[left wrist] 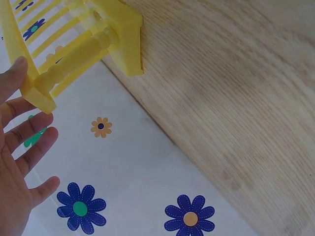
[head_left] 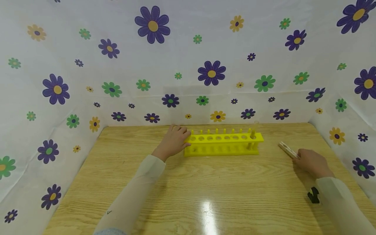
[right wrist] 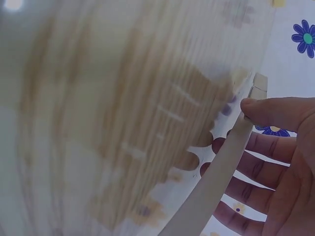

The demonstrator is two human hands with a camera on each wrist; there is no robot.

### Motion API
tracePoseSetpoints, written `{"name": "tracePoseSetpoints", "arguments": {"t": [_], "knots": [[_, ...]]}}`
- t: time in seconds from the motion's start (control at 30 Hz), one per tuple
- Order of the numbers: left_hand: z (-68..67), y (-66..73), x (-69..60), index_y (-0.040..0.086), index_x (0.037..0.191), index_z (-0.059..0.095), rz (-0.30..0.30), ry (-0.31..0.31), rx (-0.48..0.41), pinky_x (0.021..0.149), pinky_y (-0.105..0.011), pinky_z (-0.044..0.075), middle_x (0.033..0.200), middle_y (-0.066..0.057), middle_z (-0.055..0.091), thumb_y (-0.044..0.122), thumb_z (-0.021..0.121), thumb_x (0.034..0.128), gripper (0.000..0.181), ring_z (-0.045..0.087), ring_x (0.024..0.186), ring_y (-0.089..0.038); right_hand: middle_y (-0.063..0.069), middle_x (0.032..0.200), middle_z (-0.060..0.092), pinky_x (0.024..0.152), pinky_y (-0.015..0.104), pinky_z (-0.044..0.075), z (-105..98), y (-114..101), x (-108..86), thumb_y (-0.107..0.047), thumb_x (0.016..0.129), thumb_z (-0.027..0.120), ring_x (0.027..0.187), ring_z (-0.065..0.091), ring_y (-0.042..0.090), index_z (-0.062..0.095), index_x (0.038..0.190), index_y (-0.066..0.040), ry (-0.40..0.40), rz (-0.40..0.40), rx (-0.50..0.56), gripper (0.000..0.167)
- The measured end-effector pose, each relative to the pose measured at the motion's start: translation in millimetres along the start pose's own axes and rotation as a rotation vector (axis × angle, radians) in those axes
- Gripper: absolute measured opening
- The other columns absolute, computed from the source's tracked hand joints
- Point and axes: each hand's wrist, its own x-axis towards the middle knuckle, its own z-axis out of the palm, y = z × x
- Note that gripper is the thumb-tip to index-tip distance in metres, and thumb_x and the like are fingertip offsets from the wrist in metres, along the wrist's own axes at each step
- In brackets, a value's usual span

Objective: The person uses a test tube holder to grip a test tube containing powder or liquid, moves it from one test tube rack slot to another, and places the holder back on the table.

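A yellow test tube rack (head_left: 223, 140) stands toward the back of the wooden table, with a row of round holes and pegs behind them. One clear test tube (head_left: 253, 134) is upright in its rightmost hole. My left hand (head_left: 174, 141) pinches the left end of the rack's top plate; in the left wrist view the thumb (left wrist: 19, 71) presses one side while the other fingers spread behind. To the right of the rack, my right hand (head_left: 313, 163) holds a wooden test tube holder (head_left: 288, 150), its jaw end pointing toward the back left. The holder's long handle (right wrist: 211, 191) shows in the right wrist view.
The wooden table (head_left: 205, 182) ends at a white flower-printed cloth (head_left: 188, 58) behind and at both sides. A small black object (head_left: 313, 195) shows beside the right wrist; its kind cannot be told. Light glares on the front middle of the tabletop.
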Motion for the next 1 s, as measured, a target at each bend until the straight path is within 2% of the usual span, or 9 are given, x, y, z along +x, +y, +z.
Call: {"name": "tracePoseSetpoints", "arguments": {"t": [0.23, 0.37, 0.53, 0.77, 1.0], "knots": [[-0.5, 0.8, -0.5, 0.015, 0.112, 0.056, -0.001, 0.002, 0.002, 0.108, -0.050, 0.032, 0.110, -0.004, 0.057, 0.041, 0.064, 0.0869, 0.037, 0.054, 0.109, -0.026, 0.008, 0.067, 0.054, 0.049, 0.031, 0.037, -5.0, 4.6, -2.3, -0.019, 0.090, 0.049, 0.057, 0.045, 0.018, 0.053, 0.085, 0.003, -0.009, 0.010, 0.021, 0.022], [-0.7, 1.0, -0.7, 0.015, 0.112, 0.057, -0.004, 0.000, -0.003, 0.108, -0.050, 0.032, 0.111, -0.004, 0.057, 0.040, 0.064, 0.0867, 0.037, 0.053, 0.109, -0.027, 0.010, 0.069, 0.054, 0.050, 0.031, 0.037, -6.8, 8.3, -1.2, -0.020, 0.087, 0.047, 0.059, 0.046, 0.020, 0.052, 0.090, 0.005, -0.015, 0.041, 0.044, 0.026], [-0.1, 0.5, -0.8, 0.015, 0.113, 0.057, -0.004, -0.002, -0.019, 0.109, -0.051, 0.031, 0.112, -0.004, 0.057, 0.040, 0.064, 0.0871, 0.037, 0.053, 0.110, -0.027, 0.012, 0.070, 0.054, 0.050, 0.031, 0.038, -7.5, 12.2, -2.4, -0.020, 0.089, 0.043, 0.060, 0.046, 0.021, 0.048, 0.095, 0.009, -0.015, 0.064, 0.049, 0.030], [-1.0, 0.7, -1.2, 0.015, 0.114, 0.057, -0.007, -0.006, -0.024, 0.109, -0.050, 0.031, 0.114, -0.004, 0.057, 0.040, 0.063, 0.0874, 0.037, 0.053, 0.111, -0.026, 0.020, 0.073, 0.057, 0.051, 0.035, 0.042, -11.8, 16.0, -5.9, -0.019, 0.096, 0.042, 0.059, 0.049, 0.022, 0.045, 0.101, 0.013, 0.021, 0.044, 0.027, 0.033], [-0.1, 0.8, 0.0, 0.015, 0.114, 0.056, -0.013, -0.019, -0.028, 0.109, -0.050, 0.030, 0.115, -0.004, 0.057, 0.040, 0.063, 0.0874, 0.037, 0.052, 0.111, -0.026, 0.017, 0.068, 0.053, 0.051, 0.033, 0.039, -17.1, 15.1, -9.4, -0.018, 0.097, 0.040, 0.057, 0.047, 0.022, 0.041, 0.102, 0.013, 0.070, 0.051, 0.034, 0.031]]}}
